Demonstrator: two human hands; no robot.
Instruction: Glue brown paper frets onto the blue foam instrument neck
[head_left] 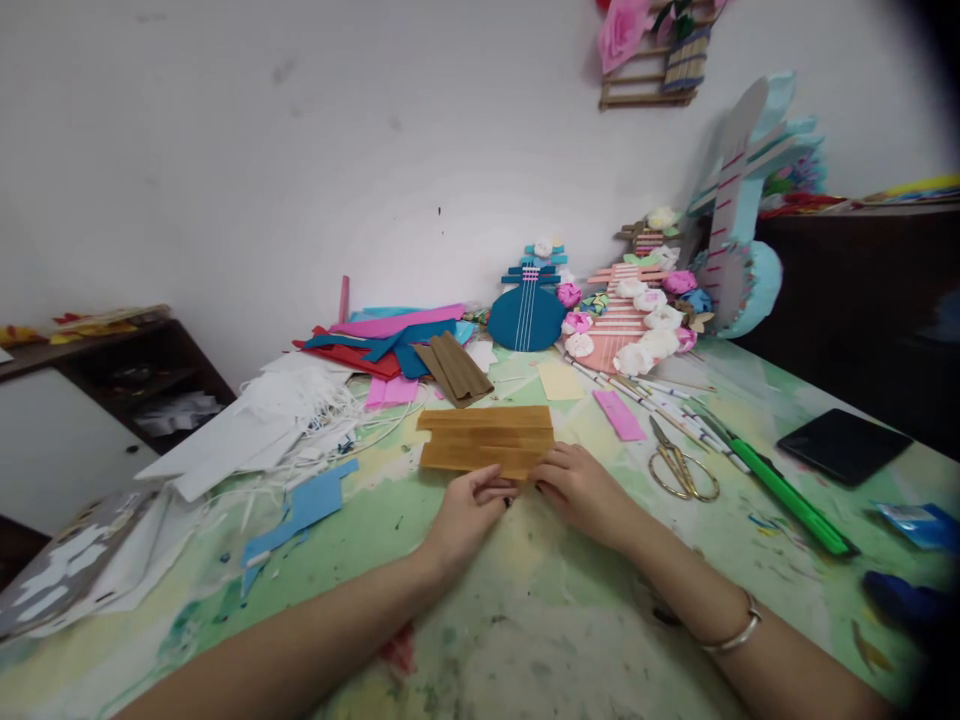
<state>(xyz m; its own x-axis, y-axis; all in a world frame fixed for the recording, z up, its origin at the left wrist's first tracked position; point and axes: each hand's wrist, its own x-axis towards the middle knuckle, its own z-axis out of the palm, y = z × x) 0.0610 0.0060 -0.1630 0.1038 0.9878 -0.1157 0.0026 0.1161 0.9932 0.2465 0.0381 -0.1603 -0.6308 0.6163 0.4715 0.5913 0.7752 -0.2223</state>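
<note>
A golden-brown sheet of creased paper (484, 437) lies on the green, paint-marked table (480, 620) in front of me. My left hand (474, 505) is at its lower edge, fingers curled and pressed together on the paper. My right hand (574, 485) pinches the lower right corner of the same sheet, its fingertips bent over the edge. Just behind this sheet is a darker brown folded paper (454, 368). Gold-handled scissors (682, 472) rest to the right of my right hand, beside a pink paper strip (619, 415).
White sheets and strings (247, 430) and a blue paper scrap (304, 510) lie left. Decorated instrument shapes (527, 315) stand against the wall. Toward the right are a green cutter (791, 500), several thin sticks and a black tablet (844, 445).
</note>
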